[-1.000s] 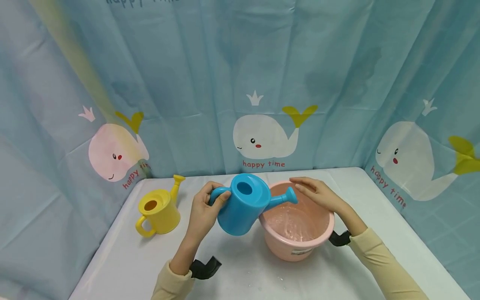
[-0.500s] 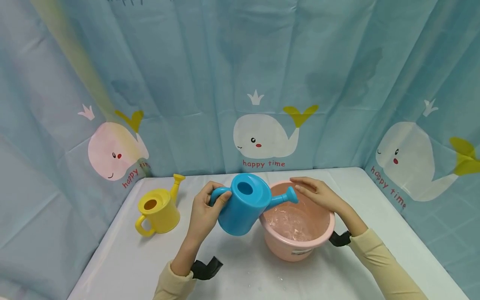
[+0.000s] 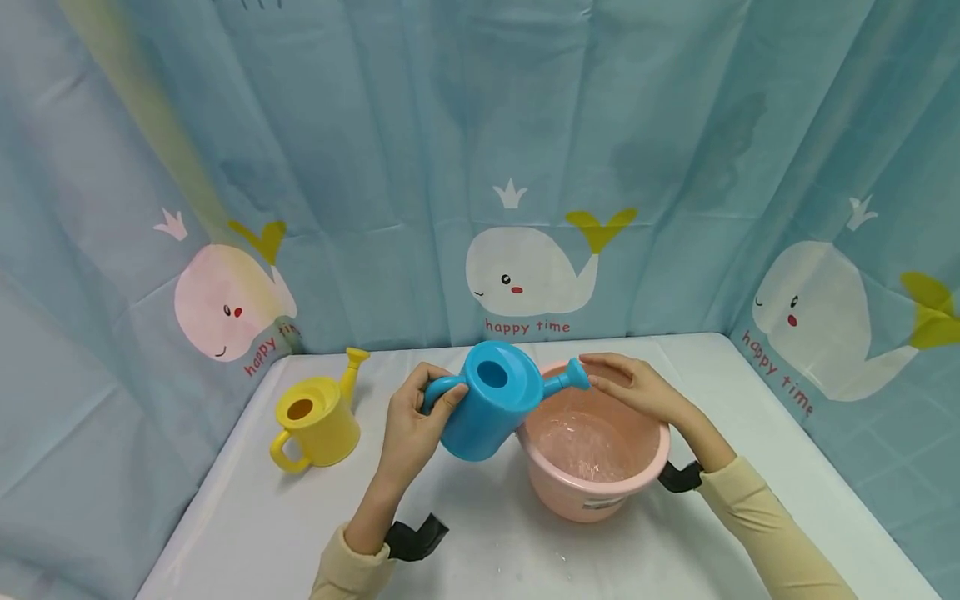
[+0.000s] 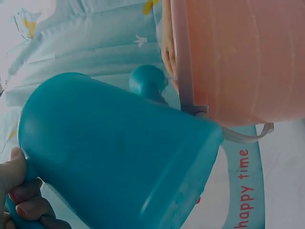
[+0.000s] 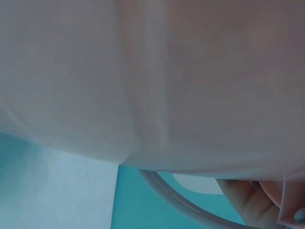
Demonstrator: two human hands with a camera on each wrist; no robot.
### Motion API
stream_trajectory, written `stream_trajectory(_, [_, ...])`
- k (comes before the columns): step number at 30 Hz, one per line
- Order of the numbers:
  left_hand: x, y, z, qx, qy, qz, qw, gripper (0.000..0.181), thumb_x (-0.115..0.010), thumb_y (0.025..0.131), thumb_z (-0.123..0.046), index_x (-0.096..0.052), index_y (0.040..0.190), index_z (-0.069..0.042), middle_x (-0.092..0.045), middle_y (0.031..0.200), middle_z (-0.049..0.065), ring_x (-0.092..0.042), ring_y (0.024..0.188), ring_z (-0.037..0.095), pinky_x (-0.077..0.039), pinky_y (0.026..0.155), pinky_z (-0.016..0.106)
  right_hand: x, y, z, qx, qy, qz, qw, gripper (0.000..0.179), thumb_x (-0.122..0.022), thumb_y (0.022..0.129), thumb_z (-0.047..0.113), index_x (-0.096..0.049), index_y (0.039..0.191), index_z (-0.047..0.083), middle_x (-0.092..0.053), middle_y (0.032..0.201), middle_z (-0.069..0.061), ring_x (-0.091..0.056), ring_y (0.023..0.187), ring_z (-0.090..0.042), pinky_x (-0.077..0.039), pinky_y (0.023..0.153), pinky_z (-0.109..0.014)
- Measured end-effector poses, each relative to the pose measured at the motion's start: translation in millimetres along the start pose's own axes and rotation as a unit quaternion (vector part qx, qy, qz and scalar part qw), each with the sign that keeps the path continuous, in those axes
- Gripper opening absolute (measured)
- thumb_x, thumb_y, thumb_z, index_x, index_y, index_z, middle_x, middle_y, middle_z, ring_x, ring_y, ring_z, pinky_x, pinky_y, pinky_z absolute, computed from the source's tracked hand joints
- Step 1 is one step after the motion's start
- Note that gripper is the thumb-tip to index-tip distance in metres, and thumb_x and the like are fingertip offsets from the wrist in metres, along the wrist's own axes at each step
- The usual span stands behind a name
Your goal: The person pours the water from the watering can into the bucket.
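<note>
My left hand (image 3: 416,417) grips the handle of a blue watering can (image 3: 487,404), its thumb on top. The can is held up off the table and tilted to the right. Its spout reaches over a pink bucket (image 3: 577,500), which holds rippling clear water (image 3: 585,450). My right hand (image 3: 633,387) holds the bucket's far right rim, with the thumb toward the inside and the fingers along the outside. In the left wrist view the can's body (image 4: 119,152) fills the middle beside the bucket's wall (image 4: 238,57). Bucket wall covers most of the right wrist view.
A yellow watering can (image 3: 318,421) stands on the white table (image 3: 232,517) at the left. A light blue curtain (image 3: 375,167) with printed whales surrounds the table on the far side and both flanks. A grey bail handle (image 5: 186,202) hangs at the bucket. Small drops lie on the table near the bucket.
My left hand has raised the blue watering can slightly, its spout head shifting up and a little left. The water in the bucket ripples differently. My right hand and the bucket have stayed put.
</note>
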State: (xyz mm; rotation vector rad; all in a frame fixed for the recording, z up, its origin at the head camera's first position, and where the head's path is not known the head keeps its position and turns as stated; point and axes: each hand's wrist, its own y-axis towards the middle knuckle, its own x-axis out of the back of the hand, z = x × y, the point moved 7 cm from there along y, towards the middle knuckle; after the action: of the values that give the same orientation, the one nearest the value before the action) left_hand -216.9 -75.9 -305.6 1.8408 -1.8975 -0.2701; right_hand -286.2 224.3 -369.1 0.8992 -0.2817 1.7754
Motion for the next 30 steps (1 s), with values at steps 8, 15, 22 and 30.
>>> stream_trajectory(8, [0.5, -0.7, -1.4, -0.013, -0.010, -0.004, 0.9999, 0.012, -0.062, 0.087, -0.002, -0.054, 0.093, 0.003, -0.059, 0.086, 0.011, -0.056, 0.085, 0.011, -0.047, 0.085, 0.032, -5.4, 2.9, -14.3, 0.000, 0.019, 0.001, 0.9998, 0.044, -0.059, 0.091, 0.033, -0.052, 0.130, 0.015, -0.054, 0.132, -0.003, -0.047, 0.125, -0.023, -0.041, 0.099, -0.044])
stream_trajectory(15, [2.2, 3.2, 16.2, -0.032, -0.024, -0.004, 0.9992, 0.011, -0.062, 0.087, -0.004, -0.055, 0.094, 0.000, -0.058, 0.081, 0.009, -0.055, 0.081, 0.013, -0.047, 0.084, 0.032, -2.3, 3.7, -15.4, -0.005, 0.013, -0.002, 0.9999, 0.042, -0.059, 0.092, 0.028, -0.052, 0.131, 0.012, -0.054, 0.131, -0.007, -0.046, 0.125, -0.027, -0.042, 0.097, -0.046])
stream_trajectory(22, [1.4, 3.5, 24.2, -0.022, -0.028, -0.002, 0.9994, 0.014, -0.063, 0.088, -0.013, -0.056, 0.095, -0.004, -0.060, 0.085, 0.006, -0.057, 0.086, 0.016, -0.047, 0.087, 0.035, 1.4, 0.9, 3.5, -0.017, 0.013, 0.005, 0.9998, 0.043, -0.057, 0.093, 0.018, -0.049, 0.132, 0.002, -0.051, 0.133, -0.017, -0.043, 0.126, -0.036, -0.039, 0.098, -0.053])
stream_trajectory(30, [0.3, 0.2, 1.6, 0.003, -0.017, 0.001, 0.9998, 0.013, -0.062, 0.087, -0.007, -0.055, 0.094, 0.001, -0.060, 0.085, 0.010, -0.057, 0.085, 0.015, -0.046, 0.088, 0.037, 5.2, -3.9, 22.5, -0.013, 0.012, 0.015, 0.9997, 0.042, -0.057, 0.093, 0.016, -0.048, 0.131, 0.000, -0.051, 0.132, -0.018, -0.042, 0.127, -0.036, -0.039, 0.098, -0.052])
